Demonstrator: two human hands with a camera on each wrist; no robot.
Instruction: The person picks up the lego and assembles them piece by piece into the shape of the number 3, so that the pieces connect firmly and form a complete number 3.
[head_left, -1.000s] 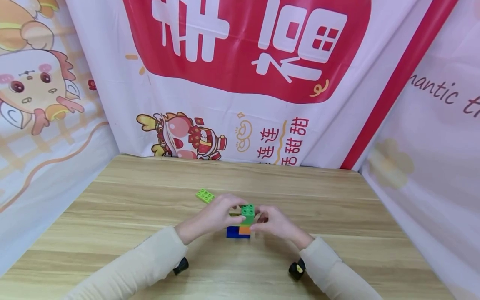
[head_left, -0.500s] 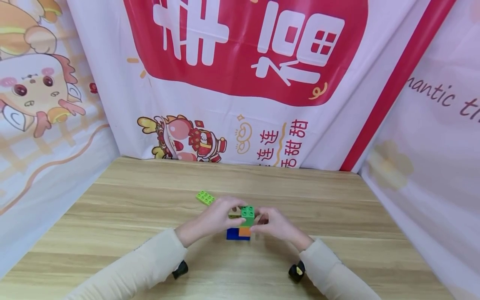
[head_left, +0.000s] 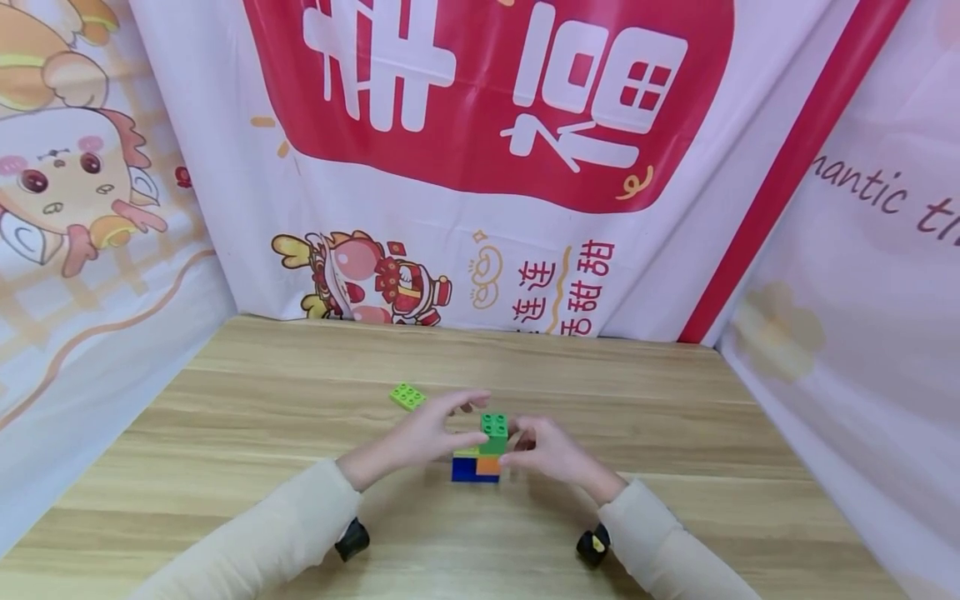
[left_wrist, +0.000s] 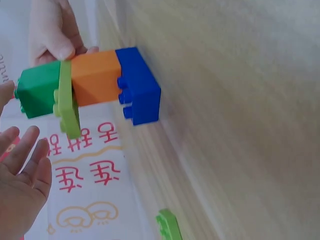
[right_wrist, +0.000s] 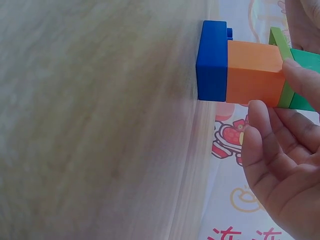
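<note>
Blue, orange, lime and green plastic is making up a brick tower (right_wrist: 252, 72), which is standing upright on the table (head_left: 472, 550) just below the centre of the head frame. At its base a blue brick (head_left: 463, 471) is lying flat; an orange brick (left_wrist: 95, 77) is sitting on one end of it, leaving studs showing at the other. Above, a thin lime plate (left_wrist: 68, 100) is jutting past the orange brick towards the left of the head frame, and a green brick (head_left: 493, 435) is capping the whole, studs upward.

At the right of the tower, the right hand (head_left: 555, 450) is gripping it, the thumb pressing near the lime plate and the fingers curling behind. At the left, the left hand (head_left: 420, 433) is holding its fingers loosely apart; whether its thumb is touching the green brick cannot be told.

Behind the left hand, a loose lime brick (head_left: 407, 397) is lying on the table. Cream sleeves (head_left: 300, 521) are entering from the lower corners, black devices (head_left: 352, 540) showing at both wrists. Across the top of the frame, a red-and-white printed cloth (head_left: 465, 150) is hanging behind the table.
</note>
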